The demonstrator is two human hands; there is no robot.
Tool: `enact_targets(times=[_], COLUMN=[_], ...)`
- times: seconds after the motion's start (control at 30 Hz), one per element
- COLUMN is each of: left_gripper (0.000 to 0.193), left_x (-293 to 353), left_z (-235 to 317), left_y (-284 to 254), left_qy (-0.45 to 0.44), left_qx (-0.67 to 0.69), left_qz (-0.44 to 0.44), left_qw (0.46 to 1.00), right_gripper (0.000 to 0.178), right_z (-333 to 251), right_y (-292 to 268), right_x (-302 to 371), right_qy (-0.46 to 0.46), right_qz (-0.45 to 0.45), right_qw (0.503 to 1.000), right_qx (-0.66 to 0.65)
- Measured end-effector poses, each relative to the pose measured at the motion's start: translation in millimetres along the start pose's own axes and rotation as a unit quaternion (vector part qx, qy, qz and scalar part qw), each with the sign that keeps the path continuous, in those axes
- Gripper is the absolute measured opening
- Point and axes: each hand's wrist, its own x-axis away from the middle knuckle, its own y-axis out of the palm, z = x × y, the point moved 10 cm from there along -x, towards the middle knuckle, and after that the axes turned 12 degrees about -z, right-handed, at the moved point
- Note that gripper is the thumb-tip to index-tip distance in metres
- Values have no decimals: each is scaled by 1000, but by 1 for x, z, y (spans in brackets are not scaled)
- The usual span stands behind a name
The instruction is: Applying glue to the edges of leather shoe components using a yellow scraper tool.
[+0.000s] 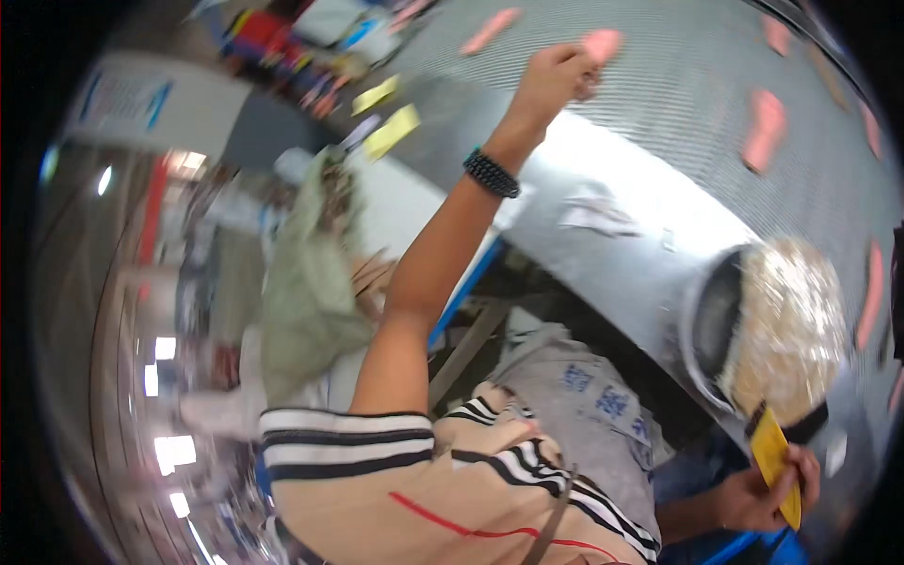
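Note:
My left arm, with a dark beaded bracelet, stretches over the ridged grey work surface (678, 104). Its hand (563, 75) is closed, with the fingers pinched at the near end of a pink sole-shaped piece (603, 44). At the lower right, my right hand (767, 494) grips a flat yellow tool (774, 466) with a dark end; blur hides its exact kind. That dark end is beside a rounded bundle in clear plastic wrap (791, 320), at the rim of a grey basin (695, 348).
Other pink pieces (765, 130) lie spread on the ridged surface. A smooth metal edge (640, 179) runs along its near side, with a small pale scrap (601, 217) on it. Yellow slips (391, 132) and a pale green sack (315, 282) are at the left.

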Motion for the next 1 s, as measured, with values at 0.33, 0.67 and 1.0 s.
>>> enact_targets(times=[0.33, 0.67, 1.0], left_gripper=[40, 44, 25], left_x=[363, 378, 278], left_z=[-87, -130, -44], left_y=[-357, -406, -235], left_qy=[-339, -408, -185], left_qx=[-600, -608, -504], left_qz=[352, 384, 249], left_qw=[634, 563, 806], right_gripper=[15, 13, 16], right_z=[-40, -26, -6], right_y=[66, 83, 93], right_x=[-23, -22, -24], right_qy=[-70, 80, 112], right_qz=[-114, -80, -71], right_qw=[982, 989, 978], right_qx=[131, -92, -160])
